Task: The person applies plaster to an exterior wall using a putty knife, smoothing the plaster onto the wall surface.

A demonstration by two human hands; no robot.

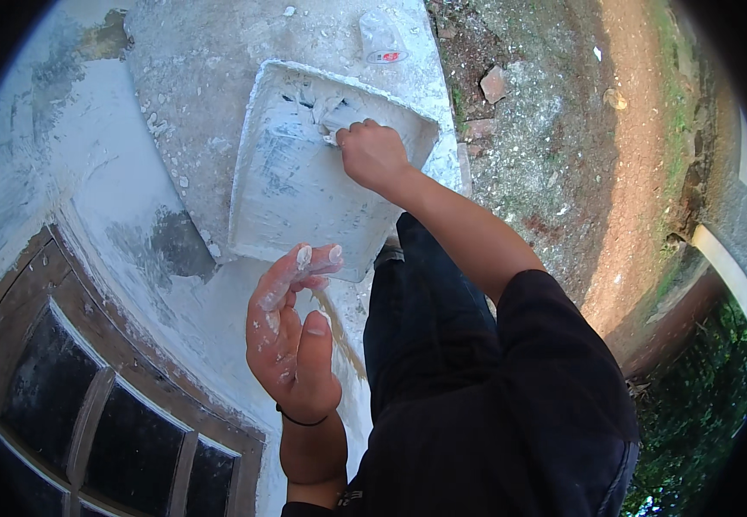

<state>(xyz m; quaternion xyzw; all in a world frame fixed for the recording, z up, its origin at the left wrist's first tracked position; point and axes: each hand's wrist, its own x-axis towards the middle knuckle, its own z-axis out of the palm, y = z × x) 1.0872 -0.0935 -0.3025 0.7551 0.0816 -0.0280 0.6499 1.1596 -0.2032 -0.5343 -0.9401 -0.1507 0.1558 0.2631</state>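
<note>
My right hand (373,155) is closed over the upper part of a large white tray (237,185). It grips a plaster-smeared hand tool (330,136), mostly hidden by the fingers, so its exact kind does not show. Wet white plaster (304,90) is heaped along the tray's far side, and a thinner, streaked layer coats the bottom. Nearer to me, my left hand (291,332) is raised by the tray's near edge, its fingers slightly bent and the thumb apart. White paste sticks to its fingertips and palm; nothing is held in it.
A clear plastic cup (382,39) lies beyond the tray on the splattered concrete ledge (192,52). At left are a white-coated wall (89,172) and a brown wooden window frame (97,414). Rubble with a loose stone (493,84) and a dirt path (632,172) lie to the right.
</note>
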